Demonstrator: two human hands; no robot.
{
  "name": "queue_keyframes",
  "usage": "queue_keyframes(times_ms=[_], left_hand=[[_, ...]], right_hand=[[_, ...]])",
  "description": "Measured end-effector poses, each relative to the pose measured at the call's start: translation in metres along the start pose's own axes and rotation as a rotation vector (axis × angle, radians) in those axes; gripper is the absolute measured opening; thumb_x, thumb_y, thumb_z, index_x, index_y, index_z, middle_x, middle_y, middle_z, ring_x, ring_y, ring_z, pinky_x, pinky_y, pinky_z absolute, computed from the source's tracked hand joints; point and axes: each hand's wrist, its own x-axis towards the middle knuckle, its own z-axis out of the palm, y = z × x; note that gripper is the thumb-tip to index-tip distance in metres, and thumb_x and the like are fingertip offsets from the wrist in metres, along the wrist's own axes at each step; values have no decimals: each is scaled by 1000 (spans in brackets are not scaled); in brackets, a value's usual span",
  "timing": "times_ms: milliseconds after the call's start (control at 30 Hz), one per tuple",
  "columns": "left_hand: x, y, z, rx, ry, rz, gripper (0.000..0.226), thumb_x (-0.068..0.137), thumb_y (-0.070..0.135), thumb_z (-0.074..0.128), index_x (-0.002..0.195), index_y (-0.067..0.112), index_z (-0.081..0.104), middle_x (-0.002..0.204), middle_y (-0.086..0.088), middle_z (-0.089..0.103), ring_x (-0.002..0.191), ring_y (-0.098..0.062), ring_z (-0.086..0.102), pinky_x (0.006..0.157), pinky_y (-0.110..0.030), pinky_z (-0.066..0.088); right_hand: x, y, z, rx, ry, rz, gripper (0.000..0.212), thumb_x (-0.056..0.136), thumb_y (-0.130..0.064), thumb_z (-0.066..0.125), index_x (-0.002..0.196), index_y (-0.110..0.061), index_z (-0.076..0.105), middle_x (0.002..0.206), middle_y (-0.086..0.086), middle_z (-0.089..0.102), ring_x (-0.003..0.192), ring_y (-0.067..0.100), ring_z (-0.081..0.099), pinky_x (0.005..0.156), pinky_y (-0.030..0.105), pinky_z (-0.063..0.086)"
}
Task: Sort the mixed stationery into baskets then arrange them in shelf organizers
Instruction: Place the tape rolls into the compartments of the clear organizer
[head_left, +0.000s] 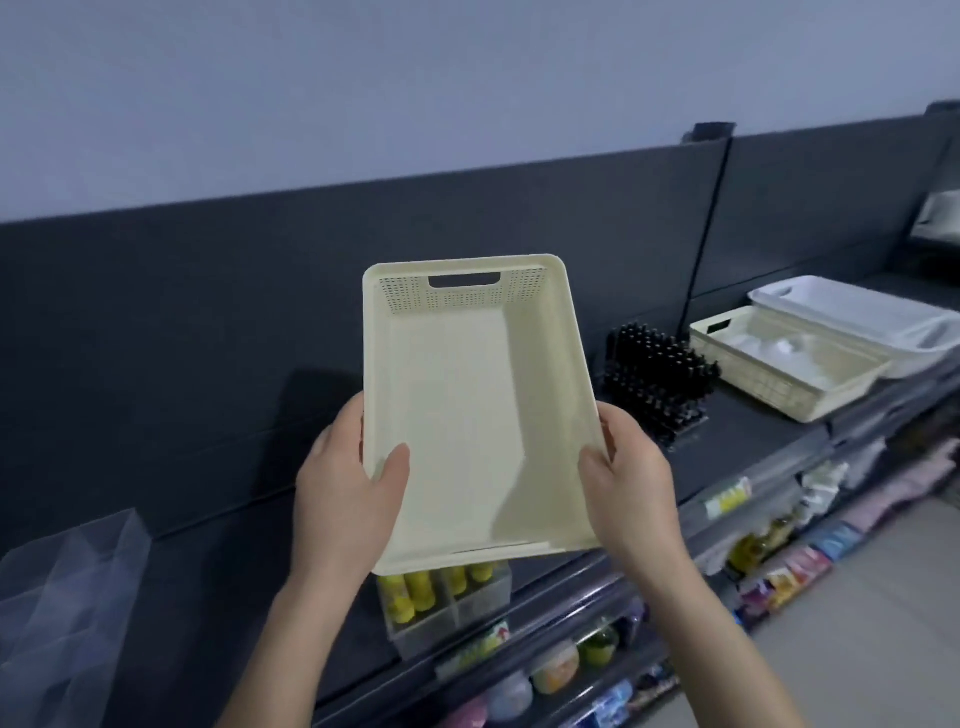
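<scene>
Held up over the front edge of the top shelf (753, 431): one cream basket (467, 415), tilted with the open side to the camera, nothing inside, handle slot at the far end. Gripped at both long sides, near the close end, by two hands. Left hand (348, 499): thumb curled over the left rim onto the inner floor, other fingers hidden behind the wall. Right hand (634, 493): thumb bent over the right rim, fingers wrapped around the outer wall.

Toward the right end of the shelf top, two more baskets: a second cream basket (779, 384) with something white and glossy inside, not possible to tell what, and just behind it a white basket (857, 322), overlapping the far rim of the cream one. Between the held basket and these two, one black block of small upright pegs (660, 374). At the left end, one clear plastic bag (67, 597).

Under the held basket, one shelf lower, one clear divided organizer (447, 597) with yellow-capped bottles in two compartments, number partly hidden
</scene>
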Motion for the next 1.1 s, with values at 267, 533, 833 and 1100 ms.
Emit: queue_keyframes(times_ms=[267,533,833,1100], left_hand=[[-36,98,153,14,-183,123,41,86,14,58,123,31,53,106,9,63,93,-12,57,74,-28,44],[-66,175,276,-28,-447,179,36,88,16,56,120,30,51,102,10,59,87,0,55,64,-15,42],[-37,227,387,4,-531,249,29,87,15,57,114,19,51,101,1,60,92,-19,54,74,-34,45],[28,258,488,-69,-528,209,40,89,19,57,127,26,48,109,4,59,95,-16,55,74,-29,44]], right_hand=[[1,95,-158,-63,202,129,44,83,-3,41,113,-32,56,86,-22,60,81,-14,53,54,11,41],[-2,173,-271,-105,392,254,45,75,7,40,93,-30,56,73,-11,60,68,-2,53,56,11,38],[55,235,-334,-127,472,335,39,77,7,40,94,-24,57,72,-9,58,64,7,50,55,17,35],[163,285,-382,-164,417,287,38,80,5,40,95,-24,58,78,2,64,66,9,54,54,20,39]])
